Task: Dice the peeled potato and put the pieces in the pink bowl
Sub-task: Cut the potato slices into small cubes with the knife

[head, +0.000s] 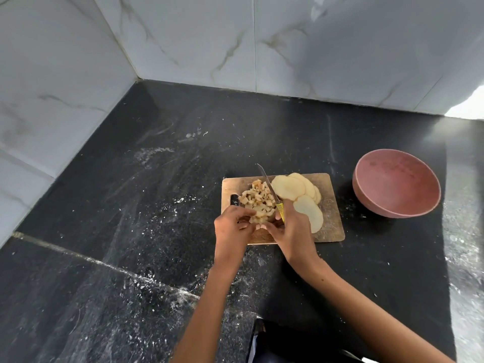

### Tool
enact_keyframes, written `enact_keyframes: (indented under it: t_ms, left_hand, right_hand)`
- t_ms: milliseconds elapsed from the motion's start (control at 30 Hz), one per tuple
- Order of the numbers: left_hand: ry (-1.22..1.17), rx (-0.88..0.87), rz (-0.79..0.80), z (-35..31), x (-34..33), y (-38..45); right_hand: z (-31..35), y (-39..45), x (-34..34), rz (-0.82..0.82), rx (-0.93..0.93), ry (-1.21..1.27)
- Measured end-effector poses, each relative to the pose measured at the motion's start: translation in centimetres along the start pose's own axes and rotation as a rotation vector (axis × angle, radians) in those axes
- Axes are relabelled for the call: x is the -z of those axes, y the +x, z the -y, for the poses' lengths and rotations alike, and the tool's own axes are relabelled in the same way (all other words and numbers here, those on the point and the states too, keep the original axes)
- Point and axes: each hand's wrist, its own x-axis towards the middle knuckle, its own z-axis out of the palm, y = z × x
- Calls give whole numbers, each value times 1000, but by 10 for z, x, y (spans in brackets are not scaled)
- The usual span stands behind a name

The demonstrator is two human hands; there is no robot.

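Head view: left hand (pixel 231 226) cups potato cubes (pixel 258 201) on the board (pixel 331 216); right hand (pixel 293 229) grips the knife (pixel 269 191).

home kitchen corner: black stone counter (pixel 157 205), marble-look wall tiles (pixel 288 43), wooden chopping board (pixel 330 221) w/ potato slices (pixel 288 188)
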Motion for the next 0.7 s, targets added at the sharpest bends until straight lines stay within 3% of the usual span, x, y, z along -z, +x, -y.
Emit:
enact_keyframes:
  t_ms: [167, 367, 467, 700]
  left_hand:
    - [-80, -10, -97, -7, -11, 3]
    - [-74, -15, -71, -9, -7, 4]
    - [-18, -18, -89, -5, 2, 2]
    - [268, -80, -192, 1, 18, 13]
  right_hand:
    - [0, 8, 9, -42, -5, -1]
    - [-11, -6, 18, 79, -76, 44]
    - [-6, -2, 8, 136, -89, -2]
    - [5, 9, 5, 55, 2, -57]
